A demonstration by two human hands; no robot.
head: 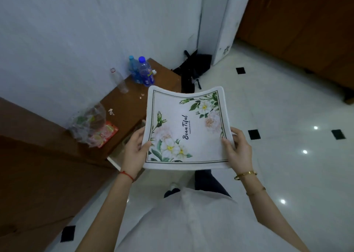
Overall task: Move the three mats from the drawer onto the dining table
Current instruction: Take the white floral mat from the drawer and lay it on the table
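Observation:
A white mat printed with flowers, a dark border and the word "Beautiful" is held flat in front of me at waist height, its far edge curling up. My left hand grips its near left edge and my right hand grips its near right edge, thumbs on top. More layers may lie under the top mat; I cannot tell how many. The open drawer shows partly below and left of the mat, under my left hand. The dining table is not in view.
A brown cabinet top at left carries two blue-capped bottles, a clear empty bottle and a plastic bag with red packets. A black bag lies by the wall. Glossy white tiled floor spreads right; wooden doors stand at far right.

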